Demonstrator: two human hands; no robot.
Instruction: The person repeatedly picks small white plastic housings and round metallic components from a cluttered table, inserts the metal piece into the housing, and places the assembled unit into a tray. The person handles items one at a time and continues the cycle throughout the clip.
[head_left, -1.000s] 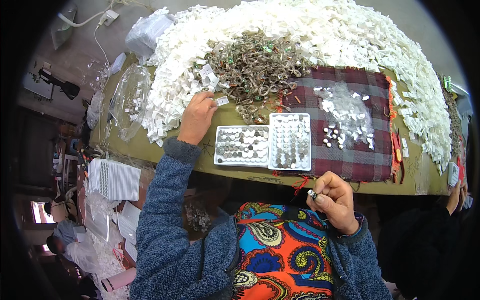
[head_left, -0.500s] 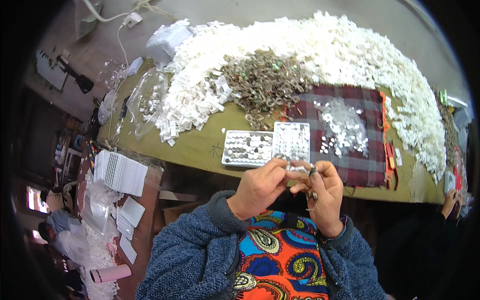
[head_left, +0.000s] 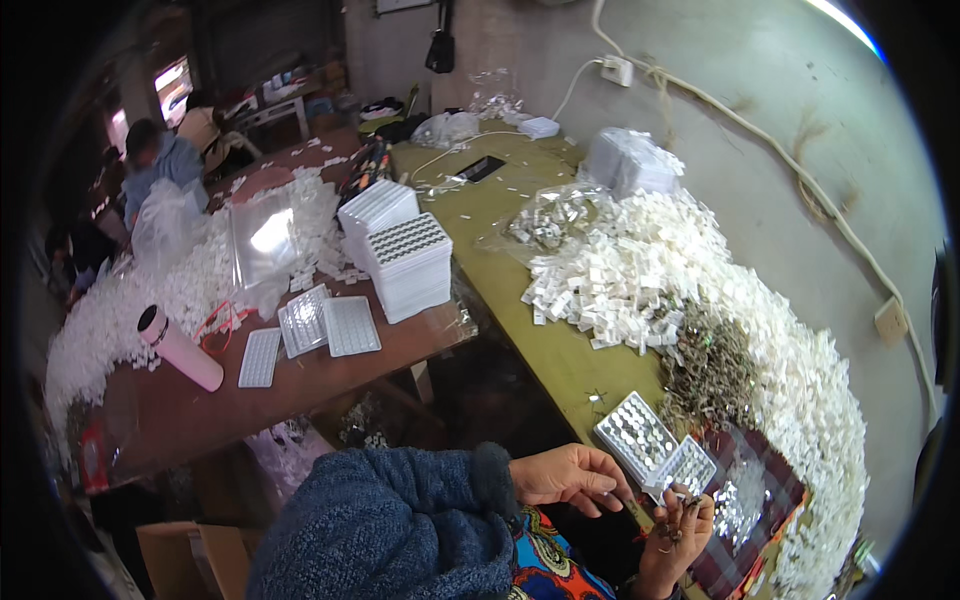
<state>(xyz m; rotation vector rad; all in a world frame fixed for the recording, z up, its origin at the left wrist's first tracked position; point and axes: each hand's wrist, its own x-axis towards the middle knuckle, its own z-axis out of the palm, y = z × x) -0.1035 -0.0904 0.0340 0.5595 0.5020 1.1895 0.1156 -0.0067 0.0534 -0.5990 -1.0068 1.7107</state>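
Observation:
My left hand reaches out beside the table edge, fingers apart and slightly bent, with nothing visible in them. My right hand is curled around a few small grey-brown, loop-like pieces, too small to make out clearly. Just beyond my hands lie two white compartment trays; the farther tray holds round discs in rows, and the nearer tray sits partly behind my right fingers. On a dark plaid cloth to the right rests a heap of shiny flat discs.
A grey-brown heap of loop-like pieces lies behind the trays, against a long bank of white pieces. Left, a brown table carries stacked white trays, loose trays and a pink bottle. People sit farther back.
The view has swung left, showing more of the side table and wall. My hands, close together before, have moved apart; my left fingers have opened out.

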